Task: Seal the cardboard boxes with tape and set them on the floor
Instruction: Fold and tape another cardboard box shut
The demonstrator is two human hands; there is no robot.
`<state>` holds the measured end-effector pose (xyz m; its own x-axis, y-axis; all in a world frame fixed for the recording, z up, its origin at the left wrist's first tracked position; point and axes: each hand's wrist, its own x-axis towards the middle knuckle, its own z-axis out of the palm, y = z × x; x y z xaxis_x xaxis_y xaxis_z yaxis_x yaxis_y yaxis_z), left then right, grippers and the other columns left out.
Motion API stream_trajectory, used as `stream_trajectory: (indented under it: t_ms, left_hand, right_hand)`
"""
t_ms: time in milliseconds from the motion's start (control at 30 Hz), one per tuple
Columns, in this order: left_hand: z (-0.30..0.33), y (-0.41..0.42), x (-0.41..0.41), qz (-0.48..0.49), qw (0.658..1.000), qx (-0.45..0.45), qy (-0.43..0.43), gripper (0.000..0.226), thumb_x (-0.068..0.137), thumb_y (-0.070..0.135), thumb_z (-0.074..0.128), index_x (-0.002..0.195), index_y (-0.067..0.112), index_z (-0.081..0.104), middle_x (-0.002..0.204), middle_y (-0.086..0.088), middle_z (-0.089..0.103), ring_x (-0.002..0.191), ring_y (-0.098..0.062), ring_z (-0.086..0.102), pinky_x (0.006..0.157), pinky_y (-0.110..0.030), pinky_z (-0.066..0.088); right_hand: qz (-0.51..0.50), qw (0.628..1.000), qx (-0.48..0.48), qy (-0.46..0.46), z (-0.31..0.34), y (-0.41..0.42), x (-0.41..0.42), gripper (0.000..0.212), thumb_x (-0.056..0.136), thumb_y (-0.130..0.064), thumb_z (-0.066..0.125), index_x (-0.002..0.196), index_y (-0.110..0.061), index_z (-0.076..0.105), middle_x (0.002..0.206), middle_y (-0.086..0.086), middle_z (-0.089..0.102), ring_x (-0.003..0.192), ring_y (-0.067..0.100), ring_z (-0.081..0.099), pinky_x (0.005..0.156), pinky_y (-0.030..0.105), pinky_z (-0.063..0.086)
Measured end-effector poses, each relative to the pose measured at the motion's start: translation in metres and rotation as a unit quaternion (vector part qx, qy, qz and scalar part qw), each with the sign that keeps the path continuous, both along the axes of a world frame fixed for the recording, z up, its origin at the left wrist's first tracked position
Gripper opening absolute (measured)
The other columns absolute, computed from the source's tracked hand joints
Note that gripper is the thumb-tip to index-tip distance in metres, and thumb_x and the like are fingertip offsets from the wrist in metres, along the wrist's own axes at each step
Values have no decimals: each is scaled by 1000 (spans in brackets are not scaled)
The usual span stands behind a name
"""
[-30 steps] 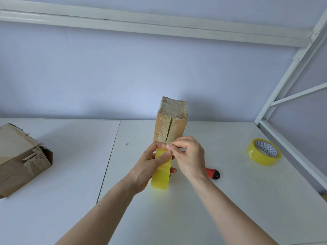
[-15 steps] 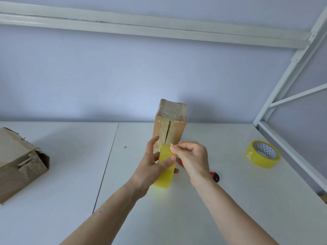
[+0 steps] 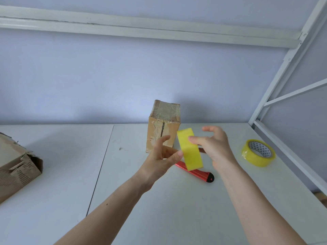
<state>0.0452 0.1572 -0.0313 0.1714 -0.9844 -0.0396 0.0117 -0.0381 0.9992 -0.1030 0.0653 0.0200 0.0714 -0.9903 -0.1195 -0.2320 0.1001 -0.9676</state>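
A short yellow tape strip (image 3: 190, 150) hangs tilted in the air in front of the upright cardboard box (image 3: 163, 127), whose front seam is torn and open. My left hand (image 3: 161, 157) holds the strip's left edge at the thumb tip, its index finger raised. My right hand (image 3: 215, 147) touches the strip's upper right part with its thumb tip, the other fingers spread and loosely curved. Neither hand touches the box. The yellow tape roll (image 3: 258, 152) lies on the table at the right.
A red utility knife (image 3: 196, 172) lies on the white table (image 3: 177, 209) under my hands. A second torn cardboard box (image 3: 16, 165) lies on its side at the far left. A white metal frame (image 3: 283, 147) borders the table's right side.
The strip has moved right and tilted, away from the box's seam. My hands have drawn apart and their fingers have spread. The knife is now fully uncovered.
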Motion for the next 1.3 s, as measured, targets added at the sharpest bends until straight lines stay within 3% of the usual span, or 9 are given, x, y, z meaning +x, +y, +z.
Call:
stream_trajectory:
  t_ms: [167,333,500,633,733,800,867,967,1300]
  left_hand:
    - [5,-8,17,82,996,-31,-3,24,97,24,65,121,21,61,113,-6,69,103,-24,67,93,-36,57]
    - [18,-29,34,262,963,-64,9,5,98,18,64,100,13,65,88,1,64,76,-16,57,59,-20,52]
    - [29,-58,55,323,942,-68,-57,15,96,31,62,110,26,59,118,4,55,88,-9,50,70,-18,41]
    - [38,-84,68,248,968,-16,-49,44,102,42,48,143,28,43,149,8,40,128,-8,44,94,-20,34]
    - [48,-102,72,173,984,30,-43,63,105,48,40,161,27,20,164,11,24,148,-11,28,103,-23,24]
    - [52,-112,71,148,988,51,-7,60,107,45,40,161,28,20,157,10,34,139,-9,37,98,-22,28]
    - [50,-118,69,128,990,61,19,40,108,35,40,147,28,44,131,4,50,113,-11,52,88,-27,38]
    - [40,-121,69,130,989,65,29,25,105,25,38,107,20,63,102,-8,64,86,-20,61,79,-35,46]
    - [30,-127,66,130,989,60,39,31,103,35,33,110,26,62,102,-7,68,89,-23,63,83,-41,46]
  right_hand:
    - [11,933,-149,326,5,-31,0,53,81,-22,74,120,-21,39,96,0,62,90,28,55,74,34,43]
    - [83,807,-200,549,-29,-50,18,48,85,-9,61,123,-7,32,77,7,55,69,33,54,57,32,40]
    - [127,808,-161,553,-53,-63,19,33,84,-14,66,106,-12,42,77,5,57,74,32,58,55,31,39]
    - [92,858,-186,469,-23,-74,30,30,97,-34,50,76,-12,51,80,8,56,87,36,57,66,33,35]
    - [59,916,-208,337,17,-85,65,36,102,-39,34,98,-11,57,95,6,57,96,33,52,73,36,39]
    - [98,938,-157,292,29,-93,95,48,103,-45,30,128,-10,50,128,11,52,118,35,50,92,42,42]
    - [130,946,-78,287,24,-103,118,59,103,-50,26,145,-10,35,145,17,37,130,39,43,103,45,37]
    - [131,937,-34,321,8,-114,131,57,104,-49,23,146,-11,32,142,21,42,127,38,47,93,43,38]
    - [113,923,-14,368,11,-127,138,73,100,-66,27,142,-8,36,137,13,55,125,32,53,80,37,34]
